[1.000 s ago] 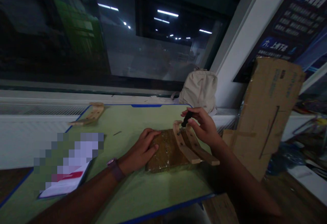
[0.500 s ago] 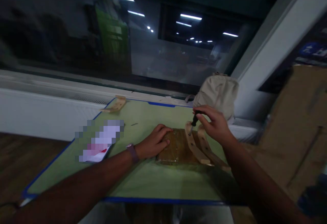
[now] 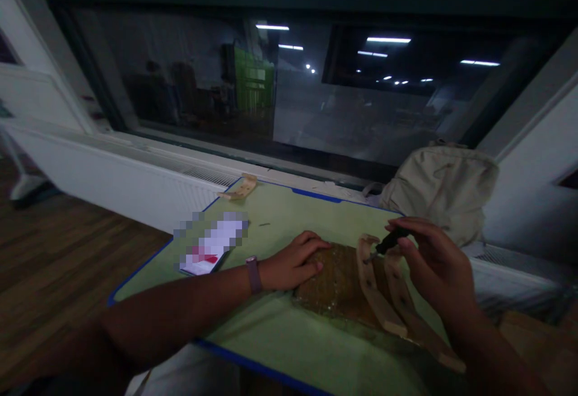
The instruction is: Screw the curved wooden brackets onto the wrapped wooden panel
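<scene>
My right hand [image 3: 438, 263] is closed around the black handle of a screwdriver [image 3: 392, 241]. The screwdriver leans, its tip at the upper hole of a curved wooden piece [image 3: 371, 284]; whether a screw sits there is too small to tell. A second curved wooden piece [image 3: 409, 306] with holes lies beside the first, partly behind my right hand. Both rest on a brown block [image 3: 334, 284] with a shiny, wrapped-looking surface. My left hand [image 3: 293, 262] lies on the block's left end, fingers stretched over its top and thumb apart.
The green table [image 3: 266, 336] has a blue edge. A phone-like flat object [image 3: 214, 242], partly pixelated, lies left of my hand, near a small thin dark piece [image 3: 264, 224]. Another wooden piece [image 3: 244, 188] sits at the far left corner. A beige backpack [image 3: 445, 185] stands behind, by the window.
The view has swung left, so everything appears farther right. The screwdriver has tilted from nearly upright to a flatter lean, still at the same wooden piece. My left hand stays on the block.
</scene>
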`<state>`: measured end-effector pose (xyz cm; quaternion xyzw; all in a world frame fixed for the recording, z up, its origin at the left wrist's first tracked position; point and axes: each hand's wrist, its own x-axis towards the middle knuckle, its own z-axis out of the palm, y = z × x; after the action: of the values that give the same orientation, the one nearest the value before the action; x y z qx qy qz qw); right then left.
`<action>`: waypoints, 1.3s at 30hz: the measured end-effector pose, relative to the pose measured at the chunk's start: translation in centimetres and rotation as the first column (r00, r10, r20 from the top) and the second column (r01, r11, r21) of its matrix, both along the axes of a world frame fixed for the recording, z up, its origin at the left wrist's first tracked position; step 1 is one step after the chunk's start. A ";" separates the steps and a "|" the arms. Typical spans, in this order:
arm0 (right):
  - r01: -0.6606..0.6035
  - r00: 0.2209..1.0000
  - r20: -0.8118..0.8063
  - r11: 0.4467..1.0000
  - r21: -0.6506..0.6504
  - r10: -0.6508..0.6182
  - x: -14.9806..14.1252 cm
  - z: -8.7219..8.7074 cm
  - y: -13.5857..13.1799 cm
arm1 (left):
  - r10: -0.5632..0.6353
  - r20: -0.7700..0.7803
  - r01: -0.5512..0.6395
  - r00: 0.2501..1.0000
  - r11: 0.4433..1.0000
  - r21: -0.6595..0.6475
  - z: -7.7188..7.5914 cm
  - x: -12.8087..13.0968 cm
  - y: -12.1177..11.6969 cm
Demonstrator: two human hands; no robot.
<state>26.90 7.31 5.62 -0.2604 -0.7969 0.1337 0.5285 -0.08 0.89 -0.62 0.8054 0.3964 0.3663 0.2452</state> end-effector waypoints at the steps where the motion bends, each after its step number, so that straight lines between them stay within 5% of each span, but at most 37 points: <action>1: -0.027 1.000 0.011 0.998 -0.049 0.028 0.0 0.0 0.0 | 0.001 0.002 -0.001 1.000 1.000 -0.006 0.1 0.0 -0.1; 5: -0.125 0.990 -0.085 0.973 -0.195 0.110 -0.8 -0.4 -0.3 | 0.011 -0.013 -0.012 1.000 0.999 -0.042 0.4 0.0 -0.4; 8: -0.001 0.981 -0.195 0.995 -0.103 -0.019 -1.4 -0.8 -0.1 | 0.023 -0.020 -0.024 1.000 0.997 -0.077 0.5 -0.3 -0.6; 11: 0.045 0.990 -0.132 0.998 -0.054 -0.052 -1.4 -0.6 0.1 | 0.019 -0.017 -0.020 1.000 0.995 -0.097 0.5 -0.5 -0.6; 17: -0.253 0.967 0.001 0.961 -0.111 0.255 -1.4 1.1 -1.5 | 0.025 -0.031 -0.027 0.999 0.995 -0.098 0.4 -0.6 -0.5; 22: -0.020 0.999 0.047 1.000 0.021 0.019 -1.5 1.3 -1.9 | 0.003 -0.046 -0.008 0.999 0.994 -0.109 0.6 -0.7 -0.8; 25: 0.008 0.996 0.086 0.996 0.094 -0.016 -1.0 1.6 -1.6 | -0.034 -0.050 0.028 0.998 0.994 -0.105 0.8 -0.6 -1.2; 32: -0.277 0.957 0.069 0.957 -0.087 0.283 -0.5 2.0 -2.1 | -0.045 -0.098 0.035 0.994 0.994 -0.101 0.3 -0.4 -1.5; 39: -0.047 0.995 0.089 0.990 0.134 0.035 -0.3 1.8 -1.4 | -0.045 -0.113 0.034 0.993 0.994 -0.102 0.4 -0.4 -1.6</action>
<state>26.61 5.95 7.44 -0.2129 -0.8313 0.0788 0.5073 -0.53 -0.71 -0.18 0.8195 0.4117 0.2941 0.2692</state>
